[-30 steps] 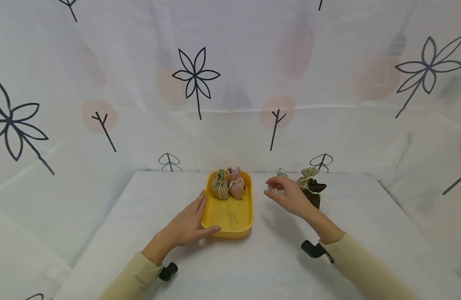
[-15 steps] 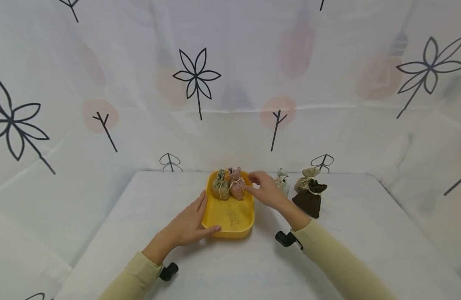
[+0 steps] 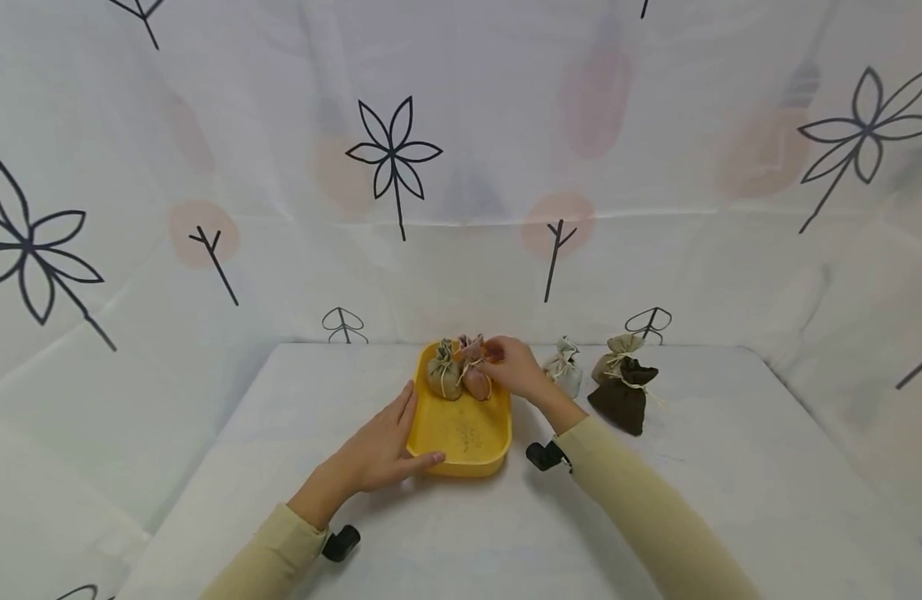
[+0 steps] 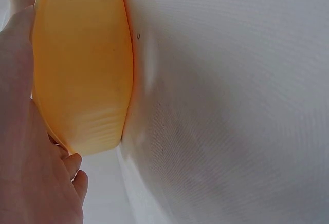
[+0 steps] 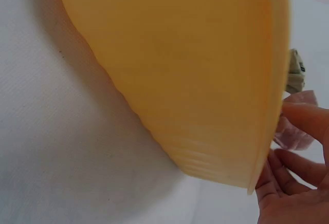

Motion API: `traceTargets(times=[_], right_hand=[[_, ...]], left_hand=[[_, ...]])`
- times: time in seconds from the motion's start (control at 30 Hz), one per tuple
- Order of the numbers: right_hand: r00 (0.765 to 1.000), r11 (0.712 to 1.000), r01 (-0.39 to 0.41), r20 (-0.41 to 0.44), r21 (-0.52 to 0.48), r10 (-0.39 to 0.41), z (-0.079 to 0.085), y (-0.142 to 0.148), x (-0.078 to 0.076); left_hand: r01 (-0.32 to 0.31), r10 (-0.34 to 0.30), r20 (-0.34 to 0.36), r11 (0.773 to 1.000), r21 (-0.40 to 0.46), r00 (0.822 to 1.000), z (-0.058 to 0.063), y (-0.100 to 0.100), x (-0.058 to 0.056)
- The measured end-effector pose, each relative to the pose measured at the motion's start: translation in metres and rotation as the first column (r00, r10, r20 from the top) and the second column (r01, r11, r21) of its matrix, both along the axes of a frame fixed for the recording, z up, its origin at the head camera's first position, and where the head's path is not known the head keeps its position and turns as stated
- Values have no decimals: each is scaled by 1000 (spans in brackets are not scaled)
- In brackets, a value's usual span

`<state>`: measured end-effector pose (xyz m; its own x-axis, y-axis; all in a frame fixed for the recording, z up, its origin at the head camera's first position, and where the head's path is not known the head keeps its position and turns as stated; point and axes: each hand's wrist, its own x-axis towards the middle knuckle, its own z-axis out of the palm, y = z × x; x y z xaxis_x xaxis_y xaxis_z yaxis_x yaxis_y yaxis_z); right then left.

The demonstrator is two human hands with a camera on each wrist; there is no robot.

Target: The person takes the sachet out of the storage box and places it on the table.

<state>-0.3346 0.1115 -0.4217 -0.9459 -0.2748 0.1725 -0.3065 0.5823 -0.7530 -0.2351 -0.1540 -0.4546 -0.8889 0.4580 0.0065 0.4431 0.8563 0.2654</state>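
A yellow tray (image 3: 461, 468) lies on the white table, with a green drawstring pouch (image 3: 444, 382) and a pink drawstring pouch (image 3: 478, 384) side by side at its far end. My left hand (image 3: 374, 450) rests along the tray's left side, fingers fairly straight and thumb over the near corner. In the left wrist view its fingers (image 4: 74, 165) touch the tray's outer wall. My right hand (image 3: 515, 367) reaches over the right rim and pinches the pink pouch near its tied neck. The right wrist view shows pink cloth between thumb and curled fingers; the exact contact is partly hidden.
To the right of the tray stand a pale grey-white pouch (image 3: 566, 371), partly behind the right wrist, a beige pouch (image 3: 603, 367) and a dark brown pouch (image 3: 622, 404) leaning in front of it. A patterned white cloth (image 3: 461, 275) hangs behind the table.
My right hand has moved left from the pale pouch to the pink pouch in the tray and taken hold of it, uncovering the pouches at right. My left hand has stayed in place.
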Motion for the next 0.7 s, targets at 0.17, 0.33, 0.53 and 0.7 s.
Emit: traceTargets(times=[0.17,0.33,0.53,0.7], right_hand=[[999,999,-29,-17,43,29,-4,-6,-5],[999,998,-19,-26,64,21,-6,-8,-5],[997,994,-51,-55,93,56,-5,-8,-6],[996,995,-60,-62,79,65,-4,-6,-3]], left_hand=[[1,-1,-2,1000,-1,1000,-2,0,-1],[-3,3,-3,1000,-9,1000,-2,1,-1],[-3,3,-6,1000,-13,1000,1,1,0],[-2,2,-4,1000,-11,1000,-1,0,0]])
